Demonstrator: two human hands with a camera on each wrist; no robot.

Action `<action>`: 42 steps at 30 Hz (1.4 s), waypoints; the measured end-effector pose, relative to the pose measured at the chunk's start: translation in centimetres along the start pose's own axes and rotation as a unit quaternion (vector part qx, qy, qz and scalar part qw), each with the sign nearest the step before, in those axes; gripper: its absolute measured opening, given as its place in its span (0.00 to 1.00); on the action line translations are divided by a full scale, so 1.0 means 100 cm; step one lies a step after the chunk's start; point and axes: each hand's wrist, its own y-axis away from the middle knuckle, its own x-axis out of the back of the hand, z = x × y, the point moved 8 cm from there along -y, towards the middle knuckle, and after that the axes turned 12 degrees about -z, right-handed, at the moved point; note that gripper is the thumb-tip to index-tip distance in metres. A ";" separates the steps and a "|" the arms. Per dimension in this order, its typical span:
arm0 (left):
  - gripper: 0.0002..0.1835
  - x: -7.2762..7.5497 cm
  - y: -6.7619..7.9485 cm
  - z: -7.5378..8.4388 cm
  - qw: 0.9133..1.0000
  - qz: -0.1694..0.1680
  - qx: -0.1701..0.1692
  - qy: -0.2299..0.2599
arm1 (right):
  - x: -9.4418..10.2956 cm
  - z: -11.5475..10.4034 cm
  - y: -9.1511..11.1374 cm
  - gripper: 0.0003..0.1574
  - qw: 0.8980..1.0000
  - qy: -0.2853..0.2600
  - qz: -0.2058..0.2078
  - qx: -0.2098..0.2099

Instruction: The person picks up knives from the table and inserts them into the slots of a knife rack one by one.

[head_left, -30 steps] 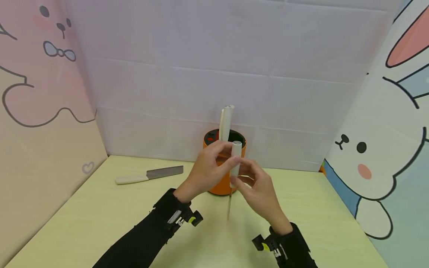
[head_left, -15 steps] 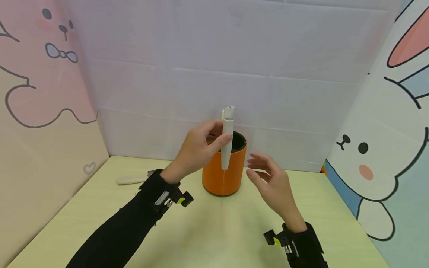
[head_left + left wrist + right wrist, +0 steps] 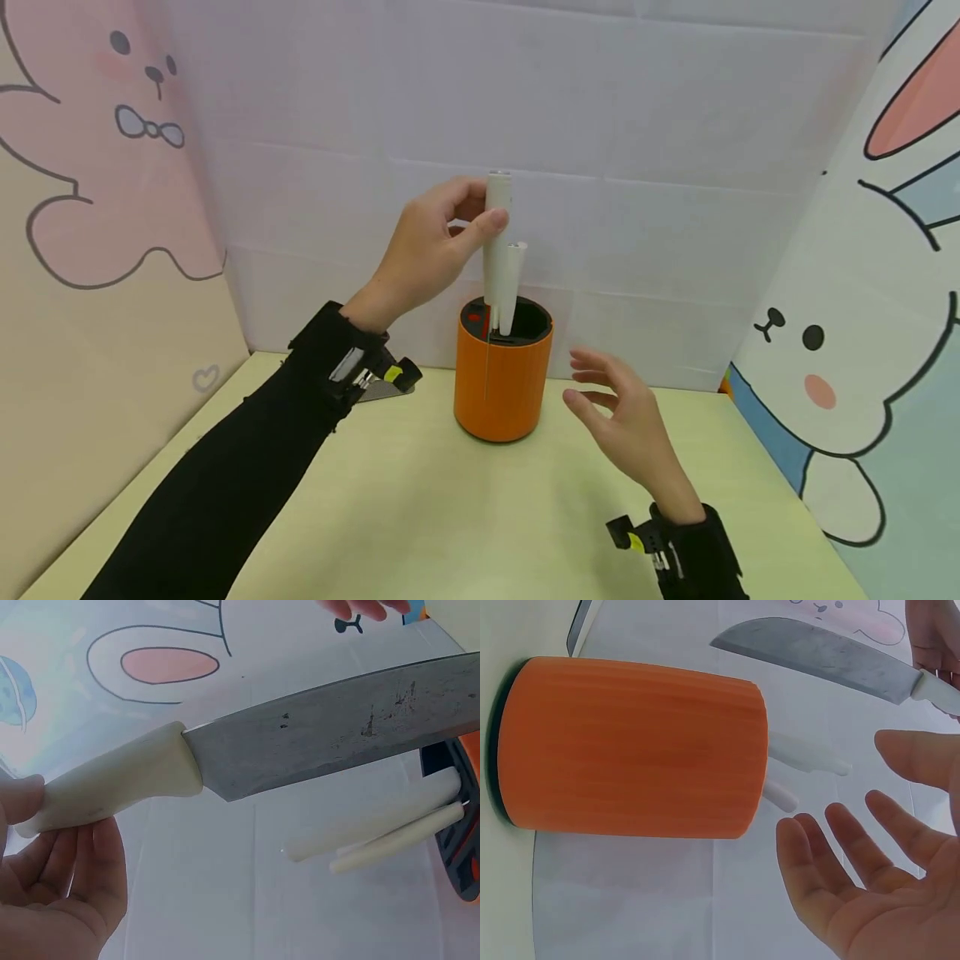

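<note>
My left hand [image 3: 431, 237] pinches the white handle of a kitchen knife [image 3: 337, 720] between thumb and fingers. Its broad, stained blade hangs point down and looks edge-on from the head, in front of the orange knife holder [image 3: 502, 387]. In the right wrist view the blade is apart from the holder [image 3: 630, 750]. White handles [image 3: 375, 825] of other knives stick up from the holder's black slotted top. To the right of the holder, my right hand [image 3: 626, 417] hovers with relaxed fingers and holds nothing.
Another knife [image 3: 386, 388] lies on the pale table left of the holder, mostly hidden by my left sleeve. A white sheet [image 3: 637, 250] hangs close behind the holder. Cartoon-printed panels [image 3: 847, 375] stand at both sides.
My right hand has let go of the knife and drawn back to the right. My left hand has lifted the knife up and slightly left, above the holder's rim.
</note>
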 end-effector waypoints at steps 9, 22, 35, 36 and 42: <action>0.11 0.017 -0.021 0.007 0.999 0.012 0.006 -0.032 | 0.004 0.008 0.002 0.28 1.000 0.017 -0.001 -0.004; 0.12 0.031 -0.058 -0.014 0.998 0.034 0.001 -0.045 | 0.005 0.004 0.003 0.28 1.000 0.021 0.005 0.008; 0.13 0.025 -0.078 -0.049 0.999 0.024 0.009 -0.035 | 0.004 0.001 0.003 0.26 1.000 0.012 0.010 0.007; 0.13 0.024 -0.078 -0.051 0.999 0.023 0.011 -0.036 | 0.004 0.001 0.002 0.26 1.000 0.011 0.010 0.005; 0.13 0.017 -0.079 -0.066 0.998 0.019 0.009 -0.054 | 0.004 -0.001 0.002 0.25 1.000 0.005 0.013 0.005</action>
